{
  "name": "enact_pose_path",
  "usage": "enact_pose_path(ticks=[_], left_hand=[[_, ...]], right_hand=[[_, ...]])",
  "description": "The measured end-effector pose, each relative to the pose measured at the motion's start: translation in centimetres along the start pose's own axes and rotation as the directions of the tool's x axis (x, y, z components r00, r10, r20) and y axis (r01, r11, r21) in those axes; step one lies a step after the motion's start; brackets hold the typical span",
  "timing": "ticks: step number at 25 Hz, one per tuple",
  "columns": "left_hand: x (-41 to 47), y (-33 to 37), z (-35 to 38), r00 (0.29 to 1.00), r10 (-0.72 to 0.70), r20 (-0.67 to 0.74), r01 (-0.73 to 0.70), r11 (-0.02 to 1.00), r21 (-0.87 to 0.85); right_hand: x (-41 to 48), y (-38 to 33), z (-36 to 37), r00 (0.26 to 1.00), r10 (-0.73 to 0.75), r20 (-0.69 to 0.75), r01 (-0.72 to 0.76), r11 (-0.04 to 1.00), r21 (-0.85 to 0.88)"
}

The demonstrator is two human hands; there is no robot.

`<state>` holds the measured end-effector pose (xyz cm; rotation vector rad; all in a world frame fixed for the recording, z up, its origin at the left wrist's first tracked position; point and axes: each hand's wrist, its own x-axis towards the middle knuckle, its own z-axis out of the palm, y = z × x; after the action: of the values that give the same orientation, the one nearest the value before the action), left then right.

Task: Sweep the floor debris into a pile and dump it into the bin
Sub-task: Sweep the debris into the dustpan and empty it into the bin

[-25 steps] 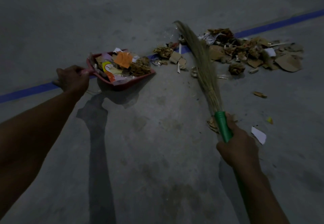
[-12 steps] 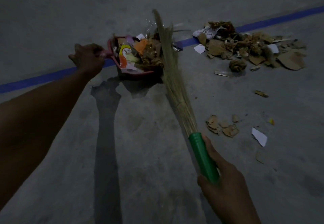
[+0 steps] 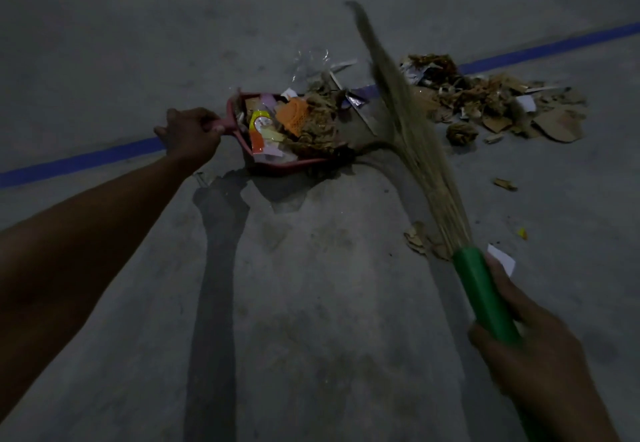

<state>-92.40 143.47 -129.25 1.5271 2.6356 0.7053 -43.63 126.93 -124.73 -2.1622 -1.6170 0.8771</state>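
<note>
**Broom swings clear of the loaded dustpan**

The left hand (image 3: 188, 135) curls tightly round the short handle of the red dustpan (image 3: 231, 114), which sits on the grey concrete floor (image 3: 311, 320) across a blue line (image 3: 86, 161), with its mouth facing right. The pan is heaped with litter (image 3: 294, 126): a yellow wrapper, an orange piece, pale paper and crumpled brown matter at the mouth.

The right hand (image 3: 533, 369), near and to the right, grips the green handle of the broom (image 3: 485, 299), fingers wrapped round it. Half a second ago the bristles stood hard against the pan's mouth. Now they slant away to the right of it, lying between the pan and the debris pile (image 3: 495, 102), with the tip pointing far and blurred. A few stray strands curve toward the pan's near right corner. More brown matter lies at the pan's mouth than before.

The debris pile, cardboard bits and torn paper, remains on the floor far right, on and beside the blue line. A crumpled ball (image 3: 460, 133) lies at its near edge. Clear plastic (image 3: 310, 60) lies just beyond the pan. Nearer, brown scraps (image 3: 420, 237) lie beside the broom's neck, and a white paper scrap (image 3: 504, 261) shows just right of the handle.
</note>
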Motion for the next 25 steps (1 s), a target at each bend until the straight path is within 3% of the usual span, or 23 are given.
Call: enact_pose_path(ticks=[1,5,6,10,14,19,22,25], left_hand=[[-0.3,0.0,-0.4,1.0,-0.01,0.004,0.01,1.0,0.012],[-1.2,0.0,-1.5,0.999,-0.029,0.016,0.028,0.999,0.037],[-1.5,-0.1,-1.6,0.999,-0.031,0.02,0.03,0.999,0.036],[-1.8,-1.0,-1.6,0.995,-0.09,0.048,0.089,0.995,0.038],[-1.7,-1.1,-1.3,0.993,-0.11,0.048,0.108,0.993,0.05],[-1.6,-1.0,-0.9,0.993,-0.11,0.029,0.109,0.993,0.045],[-1.5,-1.0,-0.6,0.995,-0.102,0.01,0.102,0.994,0.05],[-1.2,-1.3,-0.5,0.996,-0.094,0.004,0.093,0.994,0.057]], right_hand=[[-2.2,-2.8,0.9,0.993,-0.091,0.071,0.096,0.993,-0.067],[-2.8,-4.3,0.6,0.951,-0.117,0.284,0.152,0.983,-0.104],[-3.4,-5.2,0.6,0.962,-0.103,0.252,0.147,0.976,-0.161],[-9.5,-4.3,-0.6,0.976,-0.136,0.167,0.147,0.988,-0.052],[-7.6,-2.4,-2.5,0.997,-0.073,0.04,0.073,0.997,-0.004],[-0.8,-4.0,-0.1,0.992,-0.046,0.114,0.069,0.974,-0.214],[0.0,-5.3,2.2,0.961,-0.135,0.239,0.189,0.957,-0.218],[-2.5,-5.0,3.1,0.934,-0.226,0.277,0.305,0.907,-0.29]])
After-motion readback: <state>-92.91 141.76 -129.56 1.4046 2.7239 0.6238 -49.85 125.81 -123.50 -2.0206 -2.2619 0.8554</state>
